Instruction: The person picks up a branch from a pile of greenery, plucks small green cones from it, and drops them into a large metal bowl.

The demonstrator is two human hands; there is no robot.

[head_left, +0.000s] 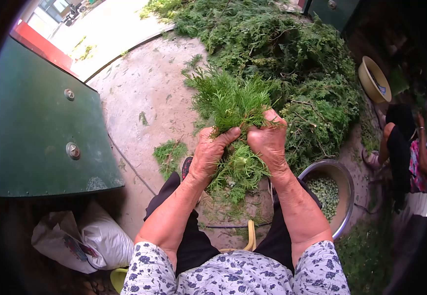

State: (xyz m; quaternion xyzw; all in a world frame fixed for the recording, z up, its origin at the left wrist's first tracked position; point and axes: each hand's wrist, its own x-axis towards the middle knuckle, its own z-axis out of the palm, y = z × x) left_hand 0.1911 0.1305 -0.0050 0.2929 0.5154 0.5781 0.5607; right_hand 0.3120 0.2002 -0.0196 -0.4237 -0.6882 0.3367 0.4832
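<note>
Both my hands grip a leafy green conifer branch (pixel 233 101) in front of my knees. My left hand (pixel 211 150) is closed around its stems, with the thumb pressed on top. Close beside it, my right hand (pixel 269 140) is closed on the same branch, its fingers partly hidden by the leaves. Some of the sprays hang below my hands, between my legs. To the right of my knee stands a metal basin (pixel 347 189) holding many small pale green cones (pixel 324 194).
A large heap of cut branches (pixel 292 59) fills the floor ahead. Left stands a green metal door (pixel 41 118), with white sacks (pixel 103 238) below it. A cable (pixel 134 169) crosses the floor. At right another person (pixel 410 147) sits near a yellow basin (pixel 370 81).
</note>
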